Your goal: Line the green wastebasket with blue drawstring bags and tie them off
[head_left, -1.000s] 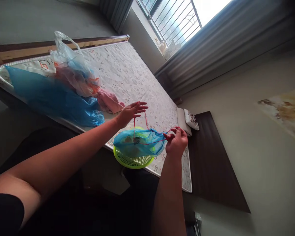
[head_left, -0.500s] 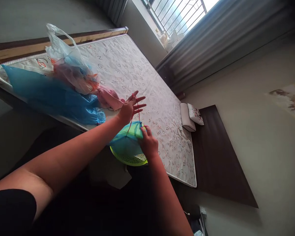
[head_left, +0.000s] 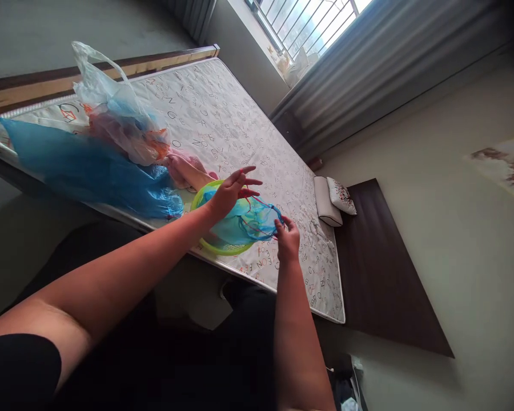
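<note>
The right hand (head_left: 288,241) pinches the blue net (head_left: 246,224), lying sideways over the green basket (head_left: 218,247). The left hand (head_left: 229,194) spreads wide.

This is a bedroom in a home, with a bare mattress (head_left: 223,125) printed with letters as the main landmark. Just beside its far end lie a white pillow (head_left: 326,201) and a patterned cushion (head_left: 341,196), next to a dark wooden headboard (head_left: 389,268). Beyond the mattress are a barred window (head_left: 308,20) and a long grey curtain (head_left: 381,80), and a painting (head_left: 503,165) hangs on the wall past the headboard.
</note>
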`<state>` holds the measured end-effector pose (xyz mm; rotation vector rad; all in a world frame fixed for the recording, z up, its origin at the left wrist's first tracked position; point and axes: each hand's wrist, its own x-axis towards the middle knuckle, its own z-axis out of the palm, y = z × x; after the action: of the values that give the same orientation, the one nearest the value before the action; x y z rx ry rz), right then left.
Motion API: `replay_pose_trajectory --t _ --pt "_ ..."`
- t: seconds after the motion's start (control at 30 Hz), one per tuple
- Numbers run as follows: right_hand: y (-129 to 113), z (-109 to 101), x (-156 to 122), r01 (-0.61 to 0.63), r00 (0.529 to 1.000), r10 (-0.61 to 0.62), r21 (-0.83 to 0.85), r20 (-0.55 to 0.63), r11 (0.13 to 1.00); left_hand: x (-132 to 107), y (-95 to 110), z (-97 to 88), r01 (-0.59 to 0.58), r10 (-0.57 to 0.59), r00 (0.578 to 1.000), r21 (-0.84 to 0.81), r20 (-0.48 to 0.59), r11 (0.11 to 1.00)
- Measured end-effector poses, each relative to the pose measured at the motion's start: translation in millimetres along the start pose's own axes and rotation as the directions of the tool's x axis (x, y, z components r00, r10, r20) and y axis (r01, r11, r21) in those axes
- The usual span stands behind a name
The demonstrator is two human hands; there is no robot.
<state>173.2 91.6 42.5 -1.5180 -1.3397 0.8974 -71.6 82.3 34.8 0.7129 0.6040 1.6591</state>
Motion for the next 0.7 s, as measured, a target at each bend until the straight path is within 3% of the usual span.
replay_pose_trajectory --t 0.1,0.17,0.23,0.37,0.47,0.57,0.7 --pt "-30 -9 0 -0.08 0.996 0.089 0.325 -0.013 0.942 0 8 -1.7 -0.031 0.031 0.999 -0.013 -0.043 0.999" --pt "-56 -17 4 -0.109 0.994 0.106 0.453 0.032 0.885 2 16 -2.6 -0.046 0.043 0.996 -0.029 -0.083 0.999" --pt "-81 -26 8 -0.112 0.994 0.092 0.449 0.067 0.887 5 26 -4.6 -0.061 0.055 0.991 -0.048 -0.12 0.997" --pt "-113 -46 19 -0.066 0.996 0.052 0.237 0.067 0.969 14 48 -17.2 -0.121 0.095 0.973 -0.114 -0.213 0.986" --pt "-120 -59 23 -0.118 0.99 0.085 0.319 0.115 0.941 22 63 -31.1 -0.169 0.106 0.946 -0.188 -0.307 0.968" --pt "-116 -63 17 -0.141 0.986 0.064 0.548 0.157 0.825 26 68 -38.0 -0.162 0.076 0.943 -0.248 -0.323 0.955" --pt "-111 -51 2 0.056 0.997 -0.003 0.698 -0.076 0.714 21 58 -30.6 0.012 -0.068 0.973 -0.247 -0.219 0.969"
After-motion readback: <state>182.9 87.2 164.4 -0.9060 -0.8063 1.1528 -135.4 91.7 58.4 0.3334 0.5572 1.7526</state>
